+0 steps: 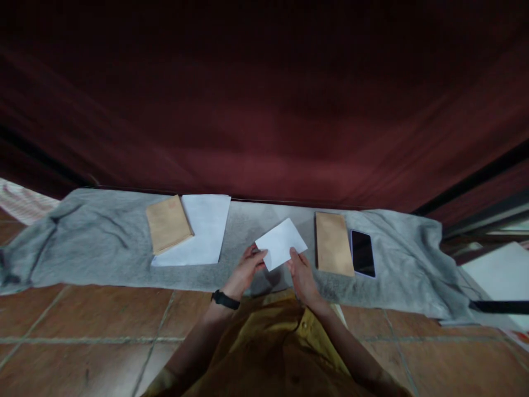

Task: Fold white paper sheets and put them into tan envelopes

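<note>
Between my two hands is a folded white sheet of paper point(280, 242), tilted and raised a little over the grey cloth point(124, 242). My left hand point(247, 267) pinches its lower left corner, thumb on top. My right hand point(302, 273) grips the lower right edge, its thumb lying on the paper and the fingers hidden beneath. To the right lies a stack of brown paper envelopes point(334, 242). On the left, more brown envelopes point(168, 223) rest partly on a stack of white paper sheets point(206, 229).
A phone point(363, 253) with a dark screen lies right of the brown stack. Behind the cloth rises a dark red upright surface point(264, 138). Brown floor tiles point(103, 314) show in front. At the far right stands a white panel point(502, 275).
</note>
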Available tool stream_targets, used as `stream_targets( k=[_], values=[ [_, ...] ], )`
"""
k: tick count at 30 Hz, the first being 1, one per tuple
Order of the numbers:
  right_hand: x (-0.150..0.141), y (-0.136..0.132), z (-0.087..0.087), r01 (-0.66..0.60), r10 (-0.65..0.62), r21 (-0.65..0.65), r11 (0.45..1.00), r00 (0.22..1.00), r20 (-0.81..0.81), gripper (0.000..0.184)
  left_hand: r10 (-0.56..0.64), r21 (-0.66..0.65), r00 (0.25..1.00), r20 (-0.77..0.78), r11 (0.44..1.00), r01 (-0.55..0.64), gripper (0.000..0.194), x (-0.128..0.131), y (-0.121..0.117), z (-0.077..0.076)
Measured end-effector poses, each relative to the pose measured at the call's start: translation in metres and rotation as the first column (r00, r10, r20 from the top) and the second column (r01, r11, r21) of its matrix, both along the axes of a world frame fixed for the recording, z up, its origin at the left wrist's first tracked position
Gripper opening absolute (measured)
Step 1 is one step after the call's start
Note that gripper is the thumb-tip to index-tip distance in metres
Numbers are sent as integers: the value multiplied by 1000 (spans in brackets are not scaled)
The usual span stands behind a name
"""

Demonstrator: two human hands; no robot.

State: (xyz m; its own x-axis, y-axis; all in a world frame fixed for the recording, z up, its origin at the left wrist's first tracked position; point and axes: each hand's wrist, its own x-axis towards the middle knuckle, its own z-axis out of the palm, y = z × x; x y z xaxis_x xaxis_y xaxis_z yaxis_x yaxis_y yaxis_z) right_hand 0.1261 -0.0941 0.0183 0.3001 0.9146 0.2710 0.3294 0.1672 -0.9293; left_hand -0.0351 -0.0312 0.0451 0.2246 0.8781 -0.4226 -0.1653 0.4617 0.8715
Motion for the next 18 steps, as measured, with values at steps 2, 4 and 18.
stream_targets(
  k=[2,4,18],
  values=[
    [1,0,-4,-15,7,-57,998,990,-138,51,-17,66,1000,-9,998,17,52,2,-3,-12],
    [8,-1,-9,-32,8,-106,994,975,-223,46,6,143,997,-73,990,4,51,0,1,-21],
    [33,-10,-17,29,2,-37,999,754,657,40,309,424,294,-905,727,540,57,-2,1,-21]
  ],
)
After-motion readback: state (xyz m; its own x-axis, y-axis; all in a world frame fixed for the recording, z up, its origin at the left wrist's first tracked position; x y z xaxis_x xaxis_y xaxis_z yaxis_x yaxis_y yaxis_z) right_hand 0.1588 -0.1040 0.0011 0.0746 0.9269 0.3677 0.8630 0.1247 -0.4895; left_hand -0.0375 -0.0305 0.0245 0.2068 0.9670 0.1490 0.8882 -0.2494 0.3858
